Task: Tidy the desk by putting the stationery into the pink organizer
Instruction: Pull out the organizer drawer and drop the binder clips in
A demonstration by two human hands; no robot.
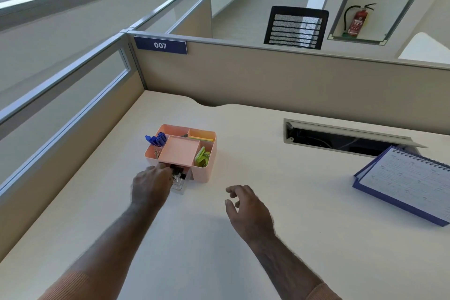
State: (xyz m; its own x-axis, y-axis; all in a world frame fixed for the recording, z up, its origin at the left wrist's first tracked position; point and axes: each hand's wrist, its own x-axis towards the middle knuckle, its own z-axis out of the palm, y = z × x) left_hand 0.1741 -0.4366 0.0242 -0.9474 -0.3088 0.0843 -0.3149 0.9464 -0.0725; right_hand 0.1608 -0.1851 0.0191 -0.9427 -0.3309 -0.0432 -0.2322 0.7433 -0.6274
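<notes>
The pink organizer (207,168) stands on the white desk (219,251), left of centre. Blue pens (155,140) stand in its back-left slot, yellow notes (202,139) lie in the back-right one, and a green clip (202,157) sits at the right. Its clear drawer (179,187) is pulled out at the front with black binder clips (177,174) in it. My left hand (151,185) is at the drawer, fingers curled over the clips; whether it pinches one is hidden. My right hand (246,209) hovers above the desk to the right, fingers loosely curled, holding nothing.
A blue-edged desk calendar (404,182) lies at the right. Behind it an open cable hatch (341,139) is set into the desk. Beige partition walls (267,75) close the desk at the back and left. A black mesh chair (295,28) stands beyond the partition.
</notes>
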